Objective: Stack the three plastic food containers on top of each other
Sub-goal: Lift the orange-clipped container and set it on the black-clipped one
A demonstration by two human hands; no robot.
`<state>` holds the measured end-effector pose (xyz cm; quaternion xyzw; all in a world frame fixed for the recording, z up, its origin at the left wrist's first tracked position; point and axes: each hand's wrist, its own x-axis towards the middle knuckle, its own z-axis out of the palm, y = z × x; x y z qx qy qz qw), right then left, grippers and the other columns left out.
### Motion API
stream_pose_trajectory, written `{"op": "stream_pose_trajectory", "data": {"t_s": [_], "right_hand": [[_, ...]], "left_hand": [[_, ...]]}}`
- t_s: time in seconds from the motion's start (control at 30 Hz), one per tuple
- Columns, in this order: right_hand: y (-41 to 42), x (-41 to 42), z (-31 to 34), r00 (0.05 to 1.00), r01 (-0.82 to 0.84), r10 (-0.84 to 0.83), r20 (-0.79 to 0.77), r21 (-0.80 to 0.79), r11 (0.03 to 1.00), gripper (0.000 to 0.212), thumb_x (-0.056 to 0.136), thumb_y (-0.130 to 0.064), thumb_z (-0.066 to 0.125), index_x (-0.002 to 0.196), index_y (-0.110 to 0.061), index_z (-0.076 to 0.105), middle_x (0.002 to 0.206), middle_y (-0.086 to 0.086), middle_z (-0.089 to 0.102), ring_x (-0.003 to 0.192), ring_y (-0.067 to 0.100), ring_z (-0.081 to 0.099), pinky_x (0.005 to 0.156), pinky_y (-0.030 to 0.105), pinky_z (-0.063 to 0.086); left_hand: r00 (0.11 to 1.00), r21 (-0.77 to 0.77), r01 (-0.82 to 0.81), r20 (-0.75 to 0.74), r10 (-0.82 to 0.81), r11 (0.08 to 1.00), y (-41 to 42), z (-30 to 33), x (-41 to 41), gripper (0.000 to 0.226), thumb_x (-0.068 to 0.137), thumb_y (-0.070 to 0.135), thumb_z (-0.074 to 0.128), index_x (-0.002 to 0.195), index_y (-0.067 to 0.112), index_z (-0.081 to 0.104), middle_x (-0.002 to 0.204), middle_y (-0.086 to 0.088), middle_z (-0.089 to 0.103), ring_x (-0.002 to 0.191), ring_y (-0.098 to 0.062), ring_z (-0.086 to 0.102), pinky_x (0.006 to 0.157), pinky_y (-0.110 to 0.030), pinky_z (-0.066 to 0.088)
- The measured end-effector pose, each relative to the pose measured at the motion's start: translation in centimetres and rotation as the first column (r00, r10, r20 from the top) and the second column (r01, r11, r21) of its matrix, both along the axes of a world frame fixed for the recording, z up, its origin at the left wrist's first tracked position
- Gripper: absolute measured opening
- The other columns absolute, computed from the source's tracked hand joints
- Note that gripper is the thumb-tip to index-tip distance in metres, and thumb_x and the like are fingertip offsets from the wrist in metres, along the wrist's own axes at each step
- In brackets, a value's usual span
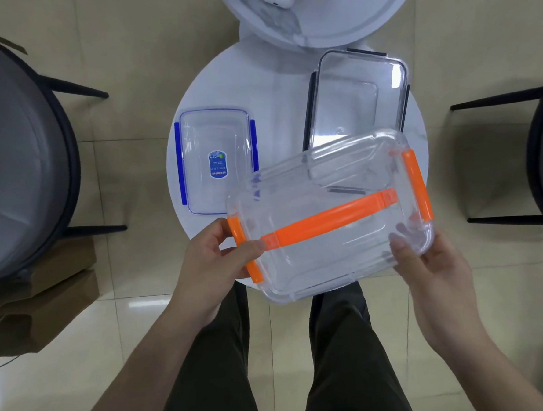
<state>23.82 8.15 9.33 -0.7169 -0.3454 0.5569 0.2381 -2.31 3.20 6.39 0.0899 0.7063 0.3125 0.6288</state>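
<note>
orange-clipped container [328, 214] gripped by both hands' fingers [250, 248]; blue-clipped container's [216, 161] label unreadable.

Two bare forearms come into view, one from about seven o'clock and one from about five o'clock, with no sleeves, watch, rings or bracelets visible on either. The left hand [217, 256] and right hand [434, 286] wear no gloves. Between the arms, at six o'clock, are two legs in dark, olive-black trousers [339, 353] of plain, smooth fabric.
</note>
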Motion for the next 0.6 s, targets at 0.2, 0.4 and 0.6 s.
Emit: {"op": "stream_pose_trajectory", "data": {"t_s": [0.2,0.4,0.6], "right_hand": [[-0.9,-1.7,-0.8,0.951,0.116,-0.168,-0.26,-0.204,0.972,0.078,0.065,-0.043,0.088,0.135,-0.038,0.054,0.134,0.007,0.065,0.117,0.03,0.067,0.099,0.046,0.054],[-0.7,-2.4,-0.4,0.923,0.217,-0.288,-0.254,-0.274,0.937,0.039,0.094,-0.005,0.062,0.133,-0.005,0.054,0.121,0.018,0.071,0.099,0.035,0.074,0.086,0.035,0.06],[0.3,-2.0,0.0,0.933,0.252,-0.302,-0.197,-0.241,0.937,0.022,0.09,-0.008,0.066,0.112,-0.009,0.063,0.107,0.016,0.076,0.09,0.033,0.076,0.078,0.027,0.061]], "left_hand": [[1.0,0.001,0.001,0.0,-0.001,1.0,0.6,0.0,0.7,0.029,0.083,0.008,0.073,0.111,0.01,0.067,0.11,-0.001,0.074,0.098,-0.025,0.073,0.083,-0.057,0.059],[0.999,0.01,0.03,-0.044,-0.03,0.999,1.6,0.2,0.9,0.032,0.082,0.011,0.075,0.113,0.015,0.066,0.108,0.006,0.074,0.098,-0.02,0.073,0.083,-0.052,0.061],[0.992,0.052,0.087,-0.094,-0.081,0.995,3.5,0.5,1.6,0.027,0.082,0.015,0.076,0.107,0.02,0.065,0.097,0.019,0.073,0.092,-0.005,0.072,0.08,-0.044,0.063]]}}
